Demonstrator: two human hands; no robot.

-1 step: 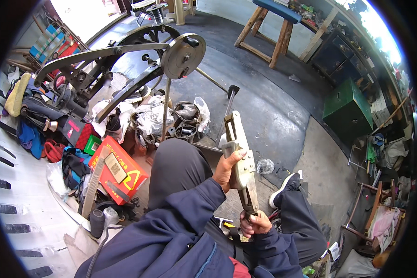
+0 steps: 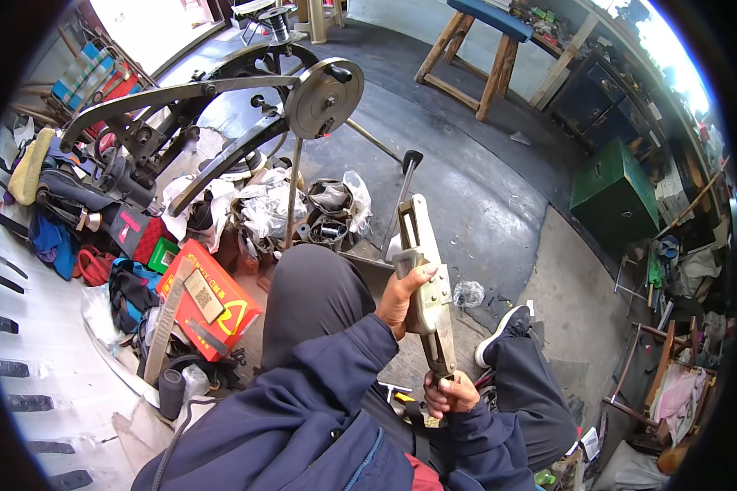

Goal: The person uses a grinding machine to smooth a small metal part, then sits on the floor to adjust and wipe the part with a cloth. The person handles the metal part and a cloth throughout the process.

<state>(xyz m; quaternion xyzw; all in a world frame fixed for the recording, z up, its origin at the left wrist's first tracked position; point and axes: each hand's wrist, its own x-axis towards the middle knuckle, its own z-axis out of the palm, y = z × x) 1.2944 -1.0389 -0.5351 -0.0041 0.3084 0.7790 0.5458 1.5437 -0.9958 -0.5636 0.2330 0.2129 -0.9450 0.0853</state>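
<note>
Over my lap I hold a long, brass-coloured metal tool [image 2: 434, 306] tilted upward, with slotted arms and rivets along its body. I cannot make out its exact kind. My left hand [image 2: 396, 302] is closed round its middle, the thumb lying across the metal. Lower down, my right hand [image 2: 452, 394] grips the tool's bottom end, with fingers wrapped round it; that end is mostly hidden in the fist. The slotted top end points away from me, above the floor.
A hand-cranked machine with a round metal wheel [image 2: 325, 99] stands at the far left. Plastic bags [image 2: 272, 200] and a red box [image 2: 213, 301] lie below it. A wooden-legged stool [image 2: 493, 72] is at the back; a green box [image 2: 615, 192] sits at the right.
</note>
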